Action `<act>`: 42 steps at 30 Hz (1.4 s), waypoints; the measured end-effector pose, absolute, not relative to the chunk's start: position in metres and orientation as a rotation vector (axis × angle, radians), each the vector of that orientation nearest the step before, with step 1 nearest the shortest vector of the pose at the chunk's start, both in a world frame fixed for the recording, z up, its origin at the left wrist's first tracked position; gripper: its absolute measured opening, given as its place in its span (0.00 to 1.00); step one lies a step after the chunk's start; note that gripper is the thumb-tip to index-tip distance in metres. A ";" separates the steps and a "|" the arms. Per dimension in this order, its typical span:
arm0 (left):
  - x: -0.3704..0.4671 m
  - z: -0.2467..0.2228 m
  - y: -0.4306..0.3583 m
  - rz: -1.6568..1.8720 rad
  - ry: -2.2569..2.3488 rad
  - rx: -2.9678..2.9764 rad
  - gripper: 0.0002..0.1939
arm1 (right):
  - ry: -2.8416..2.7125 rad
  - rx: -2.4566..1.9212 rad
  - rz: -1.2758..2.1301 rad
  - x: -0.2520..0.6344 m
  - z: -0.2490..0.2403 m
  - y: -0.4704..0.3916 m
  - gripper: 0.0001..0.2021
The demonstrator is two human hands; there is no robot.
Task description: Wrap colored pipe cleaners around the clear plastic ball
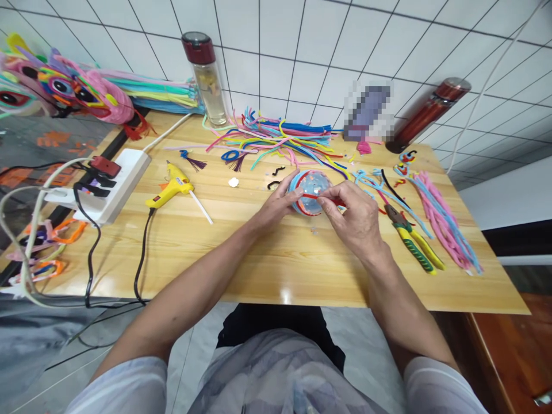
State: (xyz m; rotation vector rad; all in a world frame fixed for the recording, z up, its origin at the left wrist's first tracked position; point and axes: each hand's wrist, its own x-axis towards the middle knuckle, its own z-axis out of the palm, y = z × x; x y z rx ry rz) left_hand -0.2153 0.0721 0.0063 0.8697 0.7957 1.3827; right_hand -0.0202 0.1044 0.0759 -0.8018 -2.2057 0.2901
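In the middle of the table is a round, clear bluish piece [317, 183], its side wrapped in light blue and red pipe cleaner. My left hand [282, 198] is closed on its left side, thumb near the front. A red pipe cleaner [309, 196] runs across the front of the round piece, and my right hand [351, 213] pinches it between thumb and fingers. Part of the strand is hidden behind the right fingers. Two short dark curled pieces [276, 185] lie just left of the round piece. Pliers with green and yellow handles [414, 238] lie right of my right hand.
A yellow glue gun [170, 190] and a white power strip [125, 184] with cords are at left. Loose pipe cleaners [280, 141] are heaped at the back, and a pink and blue bundle [446, 221] lies right. A glass bottle [209, 86] and a red flask [426, 118] stand behind.
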 end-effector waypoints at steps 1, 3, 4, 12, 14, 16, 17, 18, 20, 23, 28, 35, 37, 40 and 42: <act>-0.215 0.008 0.071 1.380 0.788 0.866 0.38 | -2.203 -0.809 0.296 -0.020 0.076 0.104 0.06; -0.215 0.011 0.070 1.369 0.780 0.872 0.37 | -2.202 -0.821 0.315 -0.020 0.077 0.104 0.05; -0.215 0.012 0.070 1.365 0.783 0.874 0.37 | -2.200 -0.819 0.329 -0.020 0.077 0.104 0.05; -0.218 0.013 0.071 1.406 0.809 0.803 0.37 | -2.172 -0.777 0.544 -0.017 0.083 0.107 0.04; -0.219 0.015 0.071 1.407 0.799 0.816 0.37 | -2.138 -0.797 0.609 -0.014 0.083 0.111 0.04; -0.219 0.017 0.070 1.397 0.796 0.837 0.37 | -2.078 -0.820 0.687 -0.010 0.082 0.116 0.04; -0.219 0.017 0.070 1.391 0.796 0.845 0.38 | -2.046 -0.825 0.725 -0.009 0.081 0.119 0.05; -0.219 0.018 0.070 1.388 0.793 0.850 0.38 | -2.020 -0.827 0.754 -0.007 0.081 0.122 0.06; -0.220 0.018 0.070 1.394 0.773 0.848 0.38 | -1.993 -0.824 0.777 -0.005 0.080 0.126 0.07; -0.221 0.018 0.069 1.408 0.732 0.837 0.36 | -1.998 -0.825 0.778 -0.004 0.081 0.129 0.07; -0.222 0.022 0.066 1.402 0.756 0.795 0.37 | -1.951 -0.842 0.889 -0.005 0.081 0.130 0.06; -0.224 0.021 0.066 1.353 0.786 0.737 0.37 | -1.854 -0.859 1.046 -0.007 0.075 0.133 0.10; -0.225 0.019 0.067 1.340 0.798 0.732 0.37 | -1.829 -0.837 1.105 -0.007 0.074 0.134 0.11; -0.226 0.017 0.068 1.317 0.802 0.707 0.36 | -1.791 -0.816 1.183 -0.009 0.073 0.136 0.11; -0.227 0.017 0.068 1.302 0.794 0.678 0.35 | -1.748 -0.805 1.261 -0.010 0.072 0.138 0.13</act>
